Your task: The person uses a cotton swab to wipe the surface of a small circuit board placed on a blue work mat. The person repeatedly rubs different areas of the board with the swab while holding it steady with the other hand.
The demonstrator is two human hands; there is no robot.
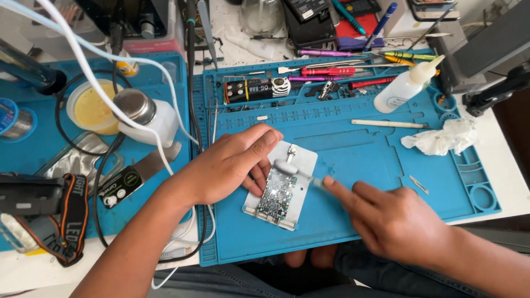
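Blue rubber covered most of the messy white desk, a big work mat [353, 160] with little trays along its far edge. Near the middle of the mat lay a small circuit board [277, 194] on a flat silver holder [301, 182]. The left hand [226, 165] rested on the left side of the holder, fingers laid flat and pressing it down, not closed around anything. The right hand [395, 221] came in from the near right and pinched a thin tool [306, 176], maybe a small brush, with its tip touching the far end of the board. Screwdrivers [331, 72] with red, purple and yellow handles lay in the far trays. A white squeeze bottle [406, 88] lay tilted at the far right, and a crumpled tissue [441, 138] sat just beyond it to the right. On the left stood a round yellow dish [91, 110] and a metal-topped white bottle [143, 113].
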